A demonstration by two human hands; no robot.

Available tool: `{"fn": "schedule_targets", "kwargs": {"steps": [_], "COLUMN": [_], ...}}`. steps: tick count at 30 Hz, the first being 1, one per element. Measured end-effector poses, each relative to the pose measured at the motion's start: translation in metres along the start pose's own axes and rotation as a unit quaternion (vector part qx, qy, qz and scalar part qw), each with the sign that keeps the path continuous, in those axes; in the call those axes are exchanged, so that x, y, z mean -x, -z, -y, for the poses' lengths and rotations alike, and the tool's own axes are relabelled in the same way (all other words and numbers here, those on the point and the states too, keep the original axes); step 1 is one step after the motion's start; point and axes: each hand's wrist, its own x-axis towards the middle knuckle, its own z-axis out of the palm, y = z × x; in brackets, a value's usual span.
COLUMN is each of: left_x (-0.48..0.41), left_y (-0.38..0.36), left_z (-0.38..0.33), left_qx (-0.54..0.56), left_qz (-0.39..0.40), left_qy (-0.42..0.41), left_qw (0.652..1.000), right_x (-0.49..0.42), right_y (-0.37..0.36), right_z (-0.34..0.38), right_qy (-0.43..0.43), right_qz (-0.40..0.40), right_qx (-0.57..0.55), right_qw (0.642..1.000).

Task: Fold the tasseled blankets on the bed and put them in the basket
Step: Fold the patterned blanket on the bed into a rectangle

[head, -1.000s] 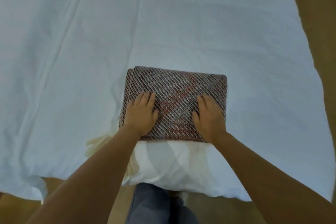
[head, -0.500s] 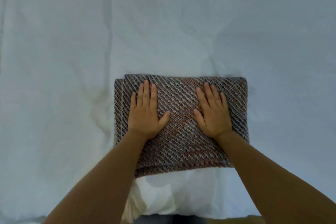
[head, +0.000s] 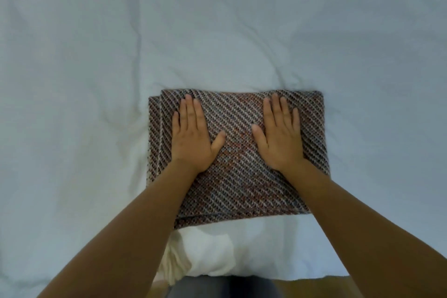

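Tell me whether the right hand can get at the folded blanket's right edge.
Probably yes: the right hand lies flat on the folded blanket, and that edge lies bare on the sheet beside it, nothing over it.

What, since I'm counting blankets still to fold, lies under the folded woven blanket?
Cream tasseled fabric sticks out from beneath the woven blanket nearest you, over the white bedsheet. Its extent underneath is covered.

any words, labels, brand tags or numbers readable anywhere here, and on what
None: no text, label, tag or number shows in the head view.
The folded woven blanket bears only a diagonal weave pattern, no tag in sight.
The white bed sheet is plain.
The left hand and right hand lie flat on the blanket and carry nothing written.
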Motion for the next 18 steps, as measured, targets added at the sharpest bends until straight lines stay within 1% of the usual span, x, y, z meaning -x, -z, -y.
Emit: {"fn": "schedule_targets", "kwargs": {"steps": [2,4,6,7,8,10,12,13,15,18], "left_x": [0.016,0.041,0.076,0.093,0.111,0.14,0.159,0.165,0.168,0.163], "left_y": [0.005,0.005,-0.004,-0.011,-0.019,-0.035,-0.047,-0.051,-0.055,-0.052], "left_z": [-0.009,-0.018,-0.029,-0.031,-0.03,-0.018,-0.004,0.001,0.003,0.002], "left_qx": [0.017,0.041,0.046,0.047,0.048,0.044,0.029,0.021,0.013,-0.005], "left_qz": [-0.023,-0.058,-0.087,-0.088,-0.083,-0.05,-0.012,-0.006,0.003,0.017], "left_qy": [0.001,-0.019,-0.025,-0.013,0.006,0.052,0.096,0.112,0.131,0.141], "left_qw": [1.0,0.997,0.995,0.995,0.995,0.996,0.995,0.993,0.991,0.99], "right_x": [0.015,0.04,0.069,0.082,0.093,0.109,0.124,0.131,0.143,0.147], "right_y": [0.004,0.0,-0.01,-0.016,-0.021,-0.029,-0.029,-0.026,-0.017,-0.011], "right_z": [0.027,0.056,0.071,0.069,0.059,0.027,-0.01,-0.026,-0.049,-0.057], "right_qy": [0.003,0.024,0.052,0.066,0.078,0.086,0.07,0.058,0.04,0.02], "right_qz": [-0.016,-0.014,-0.003,-0.001,0.0,0.0,0.01,0.023,0.053,0.091], "right_qx": [-0.033,-0.077,-0.081,-0.064,-0.038,0.017,0.051,0.063,0.084,0.105], "right_qw": [0.999,0.997,0.995,0.996,0.996,0.996,0.996,0.996,0.994,0.99]}}
